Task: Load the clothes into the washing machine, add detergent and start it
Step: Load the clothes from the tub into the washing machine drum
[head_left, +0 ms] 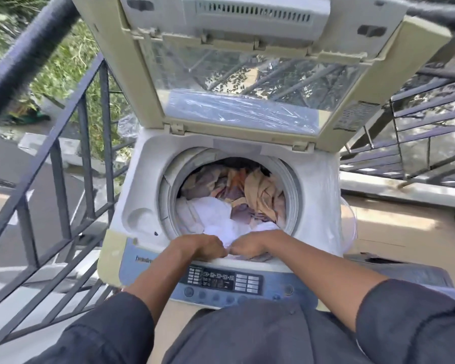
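- A dark metal railing [63, 164] runs down the left side; its top rail is blurred and cut off by the frame edge, with greenery behind it hard to make out.
- The washing machine [132, 206] stands open just beside the railing, its lid [247, 74] tilted up and back; the lid's clear window shows only reflections.
- The left hand [204, 246] reaches over the front rim of the drum; its grip is curled on a white cloth [216, 214], the fingertips hidden in the folds.
- The clothes [247, 195] lie inside the drum, patterned and tan pieces toward the back, white ones at the front; the bottom of the drum is hidden beneath them.
- The right hand [250, 245] sits touching the left, its grip also closed on the white cloth, fingers tucked out of sight.
- The control panel [221, 282] lies below both wrists; its labels are too small to read.
- Dark sleeves [111, 332] fill the lower edge, cut off.
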Motion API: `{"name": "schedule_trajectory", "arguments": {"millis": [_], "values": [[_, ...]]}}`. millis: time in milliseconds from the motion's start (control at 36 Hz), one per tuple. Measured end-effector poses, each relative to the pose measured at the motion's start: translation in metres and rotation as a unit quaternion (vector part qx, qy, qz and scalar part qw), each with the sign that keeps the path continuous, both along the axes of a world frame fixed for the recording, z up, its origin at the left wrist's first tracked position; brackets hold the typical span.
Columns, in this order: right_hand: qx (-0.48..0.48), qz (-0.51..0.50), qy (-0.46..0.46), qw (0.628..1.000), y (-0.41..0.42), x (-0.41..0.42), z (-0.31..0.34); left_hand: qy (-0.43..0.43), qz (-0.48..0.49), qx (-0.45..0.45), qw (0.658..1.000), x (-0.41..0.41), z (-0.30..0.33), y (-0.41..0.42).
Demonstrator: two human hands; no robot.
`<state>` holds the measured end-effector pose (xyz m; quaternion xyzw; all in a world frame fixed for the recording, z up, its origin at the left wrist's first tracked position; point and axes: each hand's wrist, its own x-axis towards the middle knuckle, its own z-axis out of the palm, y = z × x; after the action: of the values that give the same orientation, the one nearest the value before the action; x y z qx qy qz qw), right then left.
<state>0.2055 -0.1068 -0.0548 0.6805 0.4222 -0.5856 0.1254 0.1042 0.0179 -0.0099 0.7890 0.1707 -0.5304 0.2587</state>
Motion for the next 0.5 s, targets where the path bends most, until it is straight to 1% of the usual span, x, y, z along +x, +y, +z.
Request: {"name": "schedule_trajectory", "arguments": {"millis": [56,111,139,167,222,250,333,389,444,500], "values": [[0.097,-0.020,-0.112,0.989,0.002,0.003,-0.001,0.000,-0.009,0.001,1.000,0.003,-0.001,0.002],[0.191,-0.048,-0.202,0.959,0.002,0.004,-0.007,0.000,-0.016,0.004,1.000,0.007,-0.001,0.004],[0.211,-0.054,-0.219,0.951,0.001,0.003,-0.010,-0.002,-0.020,0.004,1.000,0.009,-0.001,0.004],[0.214,-0.054,-0.217,0.951,0.000,0.002,-0.015,-0.002,-0.024,0.005,1.000,0.011,-0.002,0.005],[0.165,-0.055,-0.164,0.971,-0.004,-0.002,-0.023,0.001,-0.037,0.004,0.999,0.011,-0.006,0.005],[0.123,-0.049,-0.128,0.983,-0.006,-0.004,-0.025,0.008,-0.044,0.003,0.999,0.011,-0.008,0.006],[0.036,0.008,-0.048,0.998,-0.009,-0.007,-0.034,0.036,-0.056,-0.003,0.998,0.008,-0.016,0.008],[-0.014,0.026,-0.024,0.999,-0.007,-0.008,-0.036,0.043,-0.051,0.002,0.998,0.006,-0.018,0.009],[-0.064,0.011,-0.014,0.998,-0.001,-0.005,-0.038,0.044,-0.041,0.003,0.998,0.006,-0.021,0.011],[-0.094,0.005,-0.008,0.996,0.005,-0.001,-0.039,0.051,-0.038,0.003,0.998,0.006,-0.025,0.012]]}}
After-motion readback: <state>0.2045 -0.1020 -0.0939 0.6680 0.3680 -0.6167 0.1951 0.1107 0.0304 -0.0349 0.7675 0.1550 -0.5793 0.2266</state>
